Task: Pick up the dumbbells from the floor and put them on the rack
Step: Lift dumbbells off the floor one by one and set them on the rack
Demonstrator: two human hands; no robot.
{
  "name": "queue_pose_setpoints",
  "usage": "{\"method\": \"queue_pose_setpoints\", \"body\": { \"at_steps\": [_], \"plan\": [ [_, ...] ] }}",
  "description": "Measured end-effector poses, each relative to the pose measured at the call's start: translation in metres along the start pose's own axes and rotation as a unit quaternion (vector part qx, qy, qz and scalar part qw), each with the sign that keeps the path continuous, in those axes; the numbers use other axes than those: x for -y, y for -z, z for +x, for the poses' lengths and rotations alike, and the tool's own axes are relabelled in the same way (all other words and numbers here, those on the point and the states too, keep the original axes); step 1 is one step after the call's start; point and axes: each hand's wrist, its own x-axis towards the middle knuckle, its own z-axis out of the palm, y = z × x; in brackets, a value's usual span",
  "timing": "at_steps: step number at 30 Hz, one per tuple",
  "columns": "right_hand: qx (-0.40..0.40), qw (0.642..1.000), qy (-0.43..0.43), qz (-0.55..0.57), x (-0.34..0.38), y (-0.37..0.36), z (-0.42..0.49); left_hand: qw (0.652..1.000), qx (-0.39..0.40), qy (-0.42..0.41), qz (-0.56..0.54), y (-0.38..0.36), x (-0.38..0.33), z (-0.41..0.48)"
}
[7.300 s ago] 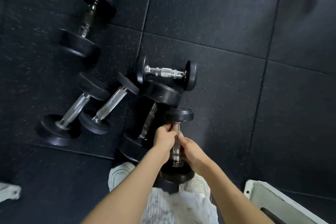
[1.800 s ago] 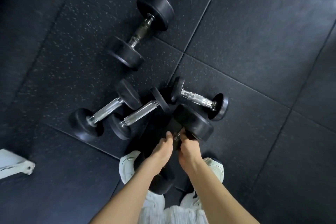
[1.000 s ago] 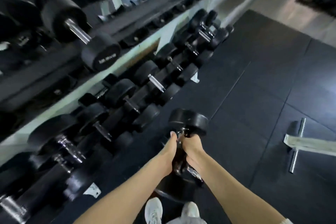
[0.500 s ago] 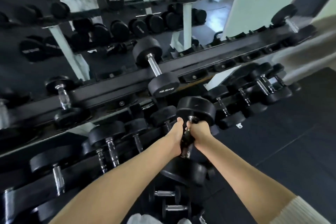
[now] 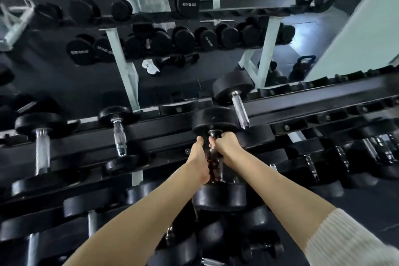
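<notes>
Both hands, left hand (image 5: pixel 199 158) and right hand (image 5: pixel 226 143), are wrapped around the shiny metal handle of a dumbbell (image 5: pixel 217 195) with round black ends, above the rack (image 5: pixel 302 104)

Both bare forearms reach forward and converge at centre. The left hand (image 5: pixel 199 158) and right hand (image 5: pixel 226 144) are wrapped side by side, fingers curled closed, around the chrome handle of a black round-headed dumbbell (image 5: pixel 216 136). A cream ribbed sleeve (image 5: pixel 347 242) is pushed up the right arm.
</notes>
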Motion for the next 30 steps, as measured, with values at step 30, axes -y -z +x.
{"method": "queue_pose_setpoints", "body": {
  "at_steps": [30],
  "plan": [
    [0.081,0.996,-0.012,0.017,0.094,-0.105,0.116,0.984,0.074,0.001,0.164,0.080,-0.162,0.113]
  ]
}}
